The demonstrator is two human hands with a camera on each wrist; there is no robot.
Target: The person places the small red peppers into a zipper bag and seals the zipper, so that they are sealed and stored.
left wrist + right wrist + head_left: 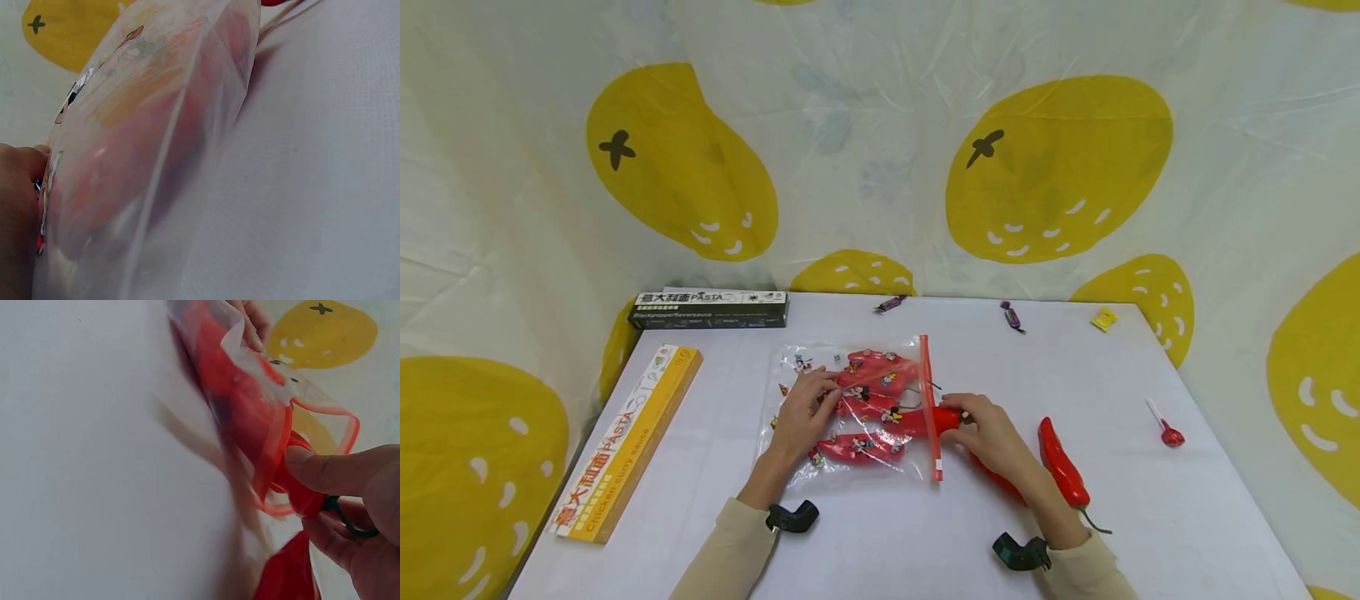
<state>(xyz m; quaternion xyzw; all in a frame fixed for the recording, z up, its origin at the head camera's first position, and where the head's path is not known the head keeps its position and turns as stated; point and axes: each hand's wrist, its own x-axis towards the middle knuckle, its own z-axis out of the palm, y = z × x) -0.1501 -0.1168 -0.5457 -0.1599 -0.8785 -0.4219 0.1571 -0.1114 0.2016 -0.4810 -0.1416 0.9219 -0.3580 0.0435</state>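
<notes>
A clear zip bag (pixel 790 454) with cartoon prints and a red zip edge lies at the middle of the table, several red chili peppers (pixel 857 447) inside. At the bag's left part, my left hand (pixel 805 414) pinches the upper film between thumb and fingers. My right hand (pixel 992 433) grips a red chili pepper (pixel 303 494) near its green stem. That pepper lies partly through the bag's open mouth (pixel 275 447), its tip end inside. Another red chili (pixel 1000 481) is partly hidden under my right forearm. One more chili (pixel 1063 467) lies just right of it.
A yellow pasta box (pixel 628 446) lies at the left, a black pasta box (pixel 707 311) at the back left. Purple-wrapped candies (pixel 891 304) and a yellow packet (pixel 1104 319) lie along the back. A red lollipop (pixel 1171 435) is at the right.
</notes>
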